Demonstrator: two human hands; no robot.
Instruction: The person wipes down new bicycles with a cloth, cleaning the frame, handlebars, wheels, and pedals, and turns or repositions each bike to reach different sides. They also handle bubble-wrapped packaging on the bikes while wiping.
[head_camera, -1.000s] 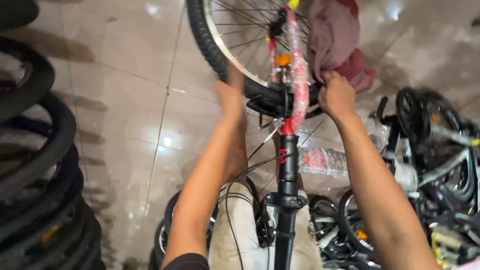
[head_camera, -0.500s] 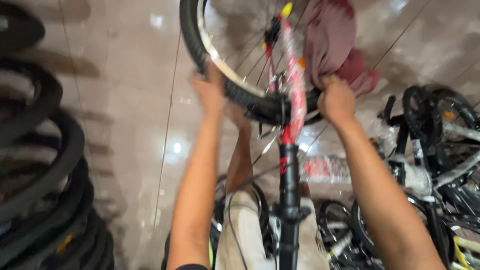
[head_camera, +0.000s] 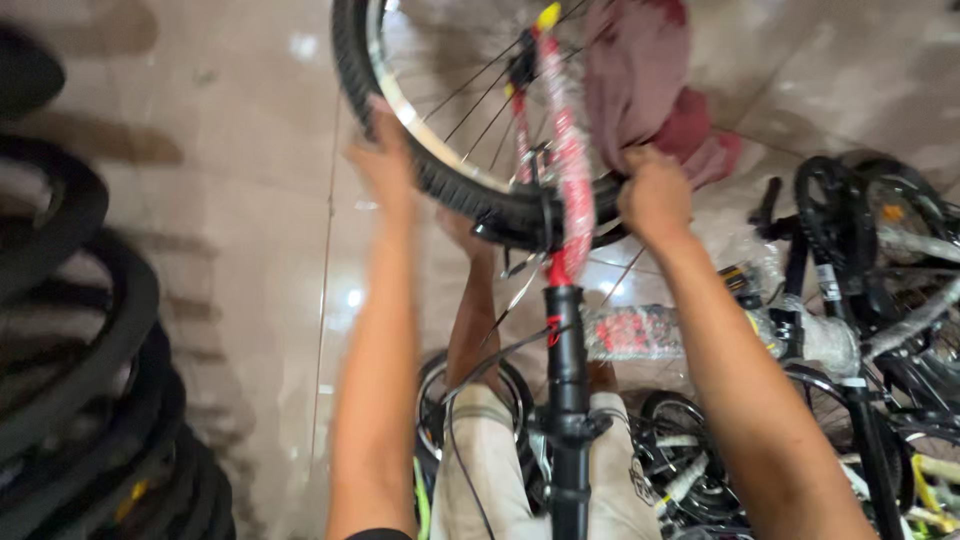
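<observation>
Since 1 second ago, my left hand (head_camera: 385, 160) has moved up from the fork onto the bicycle tyre (head_camera: 440, 175), fingers resting open there. My right hand (head_camera: 655, 195) clenches the tyre beside the red fork (head_camera: 570, 200). I judge I am seating the wheel; next needs an even push.

Glossy tiled floor (head_camera: 230, 200), knobbly rubber tyre (head_camera: 450, 185)

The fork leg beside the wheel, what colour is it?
Red, wrapped in clear plastic, seen in the head view: fork leg.

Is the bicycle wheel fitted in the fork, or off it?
Fitted: the wheel sits between the red fork legs, both hands on its tyre.
</observation>
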